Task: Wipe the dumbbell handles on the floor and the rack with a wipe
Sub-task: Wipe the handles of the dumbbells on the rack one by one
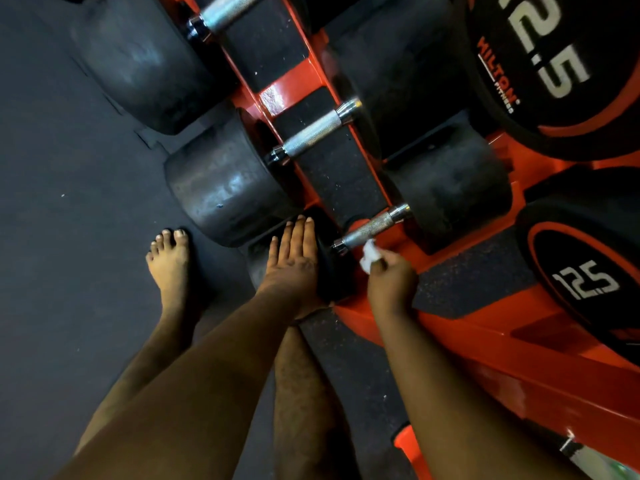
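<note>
No sleeves, no gloves: both forearms are bare right up to the frame edge, nothing on the wrists. Left hand (294, 261) and right hand (389, 282) carry no rings, as far as the blur shows. Legs bare, left foot (169, 261) shoeless.

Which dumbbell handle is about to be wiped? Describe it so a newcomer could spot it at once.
Start at the orange rack and its row of three knurled chrome handles. Take the nearest handle, lowest in the picture. It alone has the white wipe, pinched in the right hand, at its near end, and the left hand flat on its dark end weight.
</note>
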Tool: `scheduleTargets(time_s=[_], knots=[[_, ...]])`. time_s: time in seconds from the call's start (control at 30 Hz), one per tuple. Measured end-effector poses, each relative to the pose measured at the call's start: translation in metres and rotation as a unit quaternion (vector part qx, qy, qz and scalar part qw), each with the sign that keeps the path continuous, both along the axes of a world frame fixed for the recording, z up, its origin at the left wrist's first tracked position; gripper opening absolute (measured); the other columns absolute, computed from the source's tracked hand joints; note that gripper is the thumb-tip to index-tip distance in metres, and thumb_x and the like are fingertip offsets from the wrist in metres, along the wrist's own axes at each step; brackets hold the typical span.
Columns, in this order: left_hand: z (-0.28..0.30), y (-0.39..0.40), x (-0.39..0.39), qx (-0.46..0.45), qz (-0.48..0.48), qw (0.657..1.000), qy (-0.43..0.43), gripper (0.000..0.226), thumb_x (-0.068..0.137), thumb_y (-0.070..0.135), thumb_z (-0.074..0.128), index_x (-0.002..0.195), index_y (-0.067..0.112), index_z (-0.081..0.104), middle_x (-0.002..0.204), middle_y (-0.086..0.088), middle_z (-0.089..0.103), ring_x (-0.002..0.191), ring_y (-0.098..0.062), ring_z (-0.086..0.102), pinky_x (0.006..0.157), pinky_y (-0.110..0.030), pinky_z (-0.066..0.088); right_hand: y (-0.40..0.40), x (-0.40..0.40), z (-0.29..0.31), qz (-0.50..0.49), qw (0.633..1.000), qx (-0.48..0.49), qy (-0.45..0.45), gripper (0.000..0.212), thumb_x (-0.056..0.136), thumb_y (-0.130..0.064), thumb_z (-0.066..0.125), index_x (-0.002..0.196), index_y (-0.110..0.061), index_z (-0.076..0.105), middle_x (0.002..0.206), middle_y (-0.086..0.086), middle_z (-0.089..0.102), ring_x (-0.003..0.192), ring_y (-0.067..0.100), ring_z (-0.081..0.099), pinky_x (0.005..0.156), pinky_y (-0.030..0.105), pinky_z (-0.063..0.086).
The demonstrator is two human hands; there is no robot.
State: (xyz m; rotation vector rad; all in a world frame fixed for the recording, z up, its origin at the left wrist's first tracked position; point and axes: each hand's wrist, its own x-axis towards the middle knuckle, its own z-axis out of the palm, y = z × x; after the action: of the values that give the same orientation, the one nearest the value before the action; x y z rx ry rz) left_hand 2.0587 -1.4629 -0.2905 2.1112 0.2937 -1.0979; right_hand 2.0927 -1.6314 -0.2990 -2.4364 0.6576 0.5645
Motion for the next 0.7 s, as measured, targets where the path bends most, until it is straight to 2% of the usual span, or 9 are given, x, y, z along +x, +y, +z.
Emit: scheduleTargets(time_s=[0.07, 0.17, 0.27, 0.37, 0.43, 0.5, 0.53, 0.63, 0.7], knots=[[-0.002, -0.001, -0.002, 0.008, -0.003, 1.0, -0.001, 0.155, 0.063, 0.059, 0.087, 0.156, 0.011, -0.026, 0.167, -0.006, -0.024, 0.154, -0.025, -0.023, 0.126, -0.046, -0.009, 0.006, 0.025, -0.006, -0.259, 0.959, 0.114, -0.029, 0.029, 0.097, 0.005, 0.051, 0.116, -0.002, 0.071, 0.108, 0.01, 0.072, 0.092, 0.022, 0.07, 0.07, 0.017, 0.057], [-0.003, -0.003, -0.002, 0.012, -0.008, 1.0, 0.0, 0.156, 0.062, 0.061, 0.087, 0.155, 0.011, -0.027, 0.167, -0.006, -0.024, 0.154, -0.025, -0.022, 0.126, -0.046, -0.009, 0.031, 0.058, -0.008, -0.433, 0.869, 0.239, -0.001, 0.022, 0.095, 0.0, 0.056, 0.108, -0.016, 0.064, 0.114, 0.007, 0.069, 0.103, 0.021, 0.063, 0.081, 0.029, 0.056], [-0.004, -0.003, -0.002, 0.018, -0.009, 1.0, 0.001, 0.157, 0.062, 0.062, 0.087, 0.155, 0.011, -0.028, 0.167, -0.006, -0.024, 0.154, -0.024, -0.022, 0.126, -0.045, -0.009, 0.043, 0.056, -0.009, -0.41, 0.85, 0.315, 0.106, 0.02, 0.095, -0.019, 0.059, 0.114, -0.024, 0.059, 0.13, 0.006, 0.068, 0.114, 0.02, 0.06, 0.108, 0.045, 0.039], [-0.004, -0.003, -0.003, 0.015, -0.01, 1.0, 0.005, 0.157, 0.062, 0.063, 0.086, 0.154, 0.012, -0.03, 0.167, -0.005, -0.025, 0.154, -0.024, -0.022, 0.126, -0.044, -0.01, 0.033, 0.057, -0.009, -0.363, 0.845, 0.345, 0.188, 0.018, 0.101, -0.032, 0.052, 0.097, -0.02, 0.065, 0.131, 0.008, 0.067, 0.129, 0.023, 0.056, 0.115, 0.041, 0.033], [-0.004, -0.003, -0.004, 0.017, -0.009, 1.0, 0.002, 0.157, 0.061, 0.064, 0.086, 0.155, 0.011, -0.029, 0.167, -0.006, -0.024, 0.154, -0.024, -0.022, 0.126, -0.044, -0.01, 0.027, 0.071, -0.011, -0.391, 0.826, 0.391, 0.112, 0.021, 0.104, -0.029, 0.048, 0.097, -0.019, 0.064, 0.128, 0.008, 0.067, 0.136, 0.021, 0.05, 0.118, 0.035, 0.029], [-0.004, -0.002, -0.002, 0.02, -0.012, 1.0, 0.003, 0.158, 0.061, 0.063, 0.087, 0.155, 0.011, -0.028, 0.167, -0.006, -0.023, 0.154, -0.025, -0.022, 0.126, -0.045, -0.01, 0.028, 0.077, -0.021, -0.437, 0.806, 0.399, 0.031, 0.015, 0.102, -0.026, 0.054, 0.103, -0.016, 0.064, 0.112, 0.001, 0.071, 0.131, 0.018, 0.054, 0.117, 0.038, 0.032], [-0.004, -0.002, -0.001, 0.017, -0.014, 1.0, 0.007, 0.157, 0.061, 0.062, 0.087, 0.154, 0.011, -0.029, 0.167, -0.006, -0.024, 0.154, -0.025, -0.022, 0.125, -0.045, -0.011, 0.031, 0.073, -0.022, -0.428, 0.825, 0.367, 0.039, 0.019, 0.099, -0.029, 0.06, 0.111, -0.014, 0.063, 0.11, 0.0, 0.072, 0.124, 0.017, 0.06, 0.112, 0.04, 0.039], [0.0, -0.001, 0.002, 0.015, -0.018, 1.0, 0.016, 0.156, 0.063, 0.06, 0.088, 0.154, 0.011, -0.029, 0.167, -0.006, -0.025, 0.154, -0.025, -0.022, 0.125, -0.043, -0.013, 0.033, 0.038, -0.026, -0.321, 0.898, 0.254, 0.162, 0.069, 0.076, -0.057, 0.08, 0.129, -0.018, 0.058, 0.115, 0.006, 0.074, 0.108, 0.023, 0.07, 0.094, 0.043, 0.055], [0.001, -0.001, 0.002, 0.015, -0.014, 1.0, 0.017, 0.156, 0.063, 0.06, 0.087, 0.154, 0.011, -0.029, 0.167, -0.006, -0.024, 0.154, -0.024, -0.022, 0.124, -0.043, -0.014, 0.031, 0.02, -0.024, -0.255, 0.911, 0.236, 0.22, 0.06, 0.08, -0.048, 0.08, 0.125, -0.013, 0.06, 0.114, 0.008, 0.074, 0.106, 0.027, 0.071, 0.092, 0.047, 0.058]])
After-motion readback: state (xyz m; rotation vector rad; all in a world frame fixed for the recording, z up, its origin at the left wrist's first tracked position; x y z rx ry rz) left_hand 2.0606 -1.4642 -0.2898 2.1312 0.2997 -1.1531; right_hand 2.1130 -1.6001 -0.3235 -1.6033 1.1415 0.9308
